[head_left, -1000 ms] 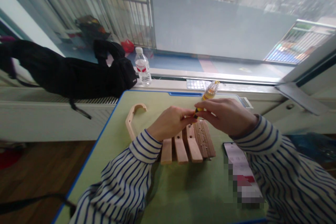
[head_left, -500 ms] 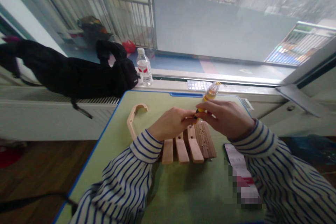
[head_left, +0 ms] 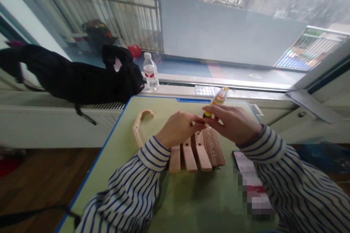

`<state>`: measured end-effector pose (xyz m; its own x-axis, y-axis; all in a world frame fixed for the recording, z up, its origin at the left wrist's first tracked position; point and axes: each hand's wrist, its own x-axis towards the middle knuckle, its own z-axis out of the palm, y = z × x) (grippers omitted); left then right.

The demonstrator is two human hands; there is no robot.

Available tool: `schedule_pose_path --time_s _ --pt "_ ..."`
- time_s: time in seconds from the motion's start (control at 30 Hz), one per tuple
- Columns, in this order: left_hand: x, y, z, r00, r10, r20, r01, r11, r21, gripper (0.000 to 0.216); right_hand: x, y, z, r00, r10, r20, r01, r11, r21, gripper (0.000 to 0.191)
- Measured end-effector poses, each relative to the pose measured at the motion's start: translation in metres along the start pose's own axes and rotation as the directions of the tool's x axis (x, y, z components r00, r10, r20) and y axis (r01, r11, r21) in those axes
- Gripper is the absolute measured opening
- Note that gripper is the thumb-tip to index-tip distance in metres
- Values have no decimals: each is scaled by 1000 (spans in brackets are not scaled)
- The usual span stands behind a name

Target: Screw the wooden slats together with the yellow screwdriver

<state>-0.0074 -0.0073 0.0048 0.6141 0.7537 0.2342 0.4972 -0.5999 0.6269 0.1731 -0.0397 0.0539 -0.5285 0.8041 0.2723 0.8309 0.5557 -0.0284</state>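
A screwdriver (head_left: 220,97) with a clear yellow handle leans over the wooden pieces, tip end down. My right hand (head_left: 235,123) grips it below the handle's thick end, fingers closed. The fingers of my left hand (head_left: 177,128) pinch its dark lower part; whether they also hold a screw is hidden. Under my hands lie several pale wooden strips (head_left: 190,158) with holes, side by side. Against them on the right is a brown ridged wooden block (head_left: 216,150) with small screws on it. A curved wooden hook piece (head_left: 137,128) lies to the left.
A phone (head_left: 247,164) lies on the green table (head_left: 186,200) by my right forearm. On the sill behind stand a water bottle (head_left: 151,72) and a black bag (head_left: 90,80). A window rises beyond the table's far edge.
The view has tilted very slightly. Both hands keep their hold on the screwdriver; the right hand's fingers have shifted a little around it. The wooden pieces stay put.
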Motion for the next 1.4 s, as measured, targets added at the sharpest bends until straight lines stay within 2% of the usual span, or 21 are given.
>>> schedule_pose_path --time_s 0.13,0.3,0.97,1.4 --pt "0 -2 -1 1000 7 -2 -7 999 37 30 1 1 -2 999 -33 -7 33 999 4 44" --pt "0 -2 -1 1000 14 12 -14 1000 25 31 2 3 -5 997 -82 -2 82 996 32 31" --pt "-2 -1 -5 998 34 61 -37 999 35 30 -1 -1 5 1000 14 -28 -13 1000 20 33" --pt "-1 3 -2 1000 10 17 -11 999 48 32 -3 -1 3 999 25 -35 -24 1000 16 33"
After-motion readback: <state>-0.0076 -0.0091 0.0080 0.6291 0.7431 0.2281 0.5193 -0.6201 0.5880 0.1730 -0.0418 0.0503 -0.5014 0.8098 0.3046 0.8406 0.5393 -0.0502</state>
